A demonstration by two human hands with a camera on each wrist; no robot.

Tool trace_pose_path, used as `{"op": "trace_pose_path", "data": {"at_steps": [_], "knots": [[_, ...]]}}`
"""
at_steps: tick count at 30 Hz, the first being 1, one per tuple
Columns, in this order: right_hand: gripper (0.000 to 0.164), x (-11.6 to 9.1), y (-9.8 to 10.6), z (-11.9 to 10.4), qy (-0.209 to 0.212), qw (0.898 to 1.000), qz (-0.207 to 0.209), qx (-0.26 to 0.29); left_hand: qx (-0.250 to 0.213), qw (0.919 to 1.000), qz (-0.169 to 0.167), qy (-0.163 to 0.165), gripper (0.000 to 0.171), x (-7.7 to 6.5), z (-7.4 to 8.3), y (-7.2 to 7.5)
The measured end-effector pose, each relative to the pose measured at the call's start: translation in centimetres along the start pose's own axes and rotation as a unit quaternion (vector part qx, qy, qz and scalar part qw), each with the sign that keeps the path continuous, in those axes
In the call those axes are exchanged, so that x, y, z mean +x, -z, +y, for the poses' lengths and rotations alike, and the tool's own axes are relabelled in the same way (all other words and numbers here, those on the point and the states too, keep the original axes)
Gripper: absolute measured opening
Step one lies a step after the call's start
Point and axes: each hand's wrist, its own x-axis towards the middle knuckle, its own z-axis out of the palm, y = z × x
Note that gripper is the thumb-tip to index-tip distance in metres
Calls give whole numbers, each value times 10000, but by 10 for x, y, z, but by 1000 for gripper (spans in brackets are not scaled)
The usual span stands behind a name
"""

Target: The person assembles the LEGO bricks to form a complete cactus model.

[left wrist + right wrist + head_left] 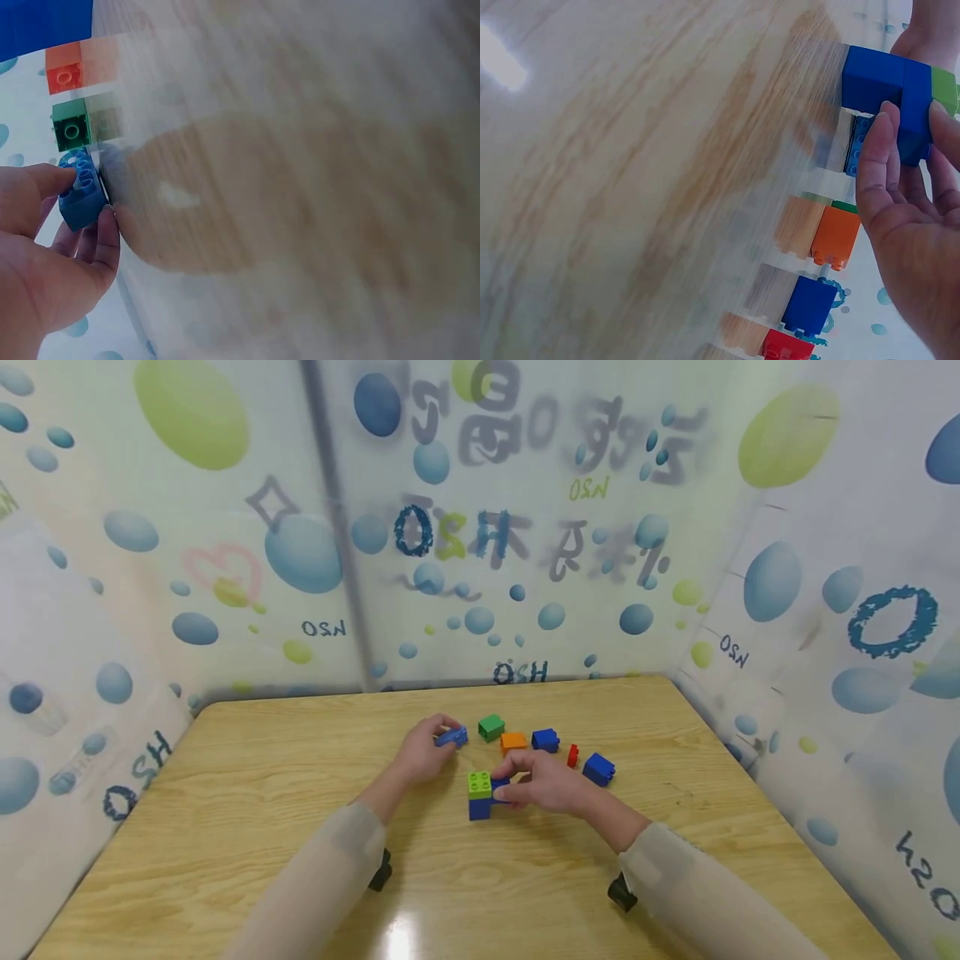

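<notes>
Near the middle of the table, my right hand (547, 782) pinches a joined block stack between thumb and fingers. A lime green brick (479, 784) with studs tops it, over a blue brick (480, 809); another blue brick (915, 120) of the stack lies between the fingers. My left hand (427, 750), farther back to the left, holds a separate blue studded brick (82, 193) between thumb and fingertips, at the tabletop. Something pinkish-red shows below the right fingers in the head view, too small to tell.
Behind the hands on the wooden table (262, 793) lie a green brick (491, 727), an orange brick (513, 742) and a blue brick (545, 741). A thin red brick (573, 756) and another blue brick (599, 769) lie to the right. Patterned curtains surround the table's back and sides.
</notes>
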Motion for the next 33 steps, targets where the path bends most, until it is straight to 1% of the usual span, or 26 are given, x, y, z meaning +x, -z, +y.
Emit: {"op": "trace_pose_path", "data": {"at_steps": [8,12,18,22,28,33], "knots": [[25,-1,0,1,-14,10000,-23,-22,-275,9996,-44,-37,30,-14,1,7],[24,0,0,0,-11,10000,-13,-9,-627,9979,-56,-162,31,-22,3,11],[23,0,0,1,-54,10000,-1,-38,-1387,9896,-192,-329,34,-36,10,15],[22,1,0,-1,-127,9999,25,-85,-1677,9846,-303,-394,36,-45,15,18],[24,-1,1,-3,-161,9999,10,-18,-1751,9832,-287,-431,44,-56,20,23],[26,-1,1,-2,-104,9999,-23,15,-1769,9829,-310,-415,43,-65,23,25]]}}
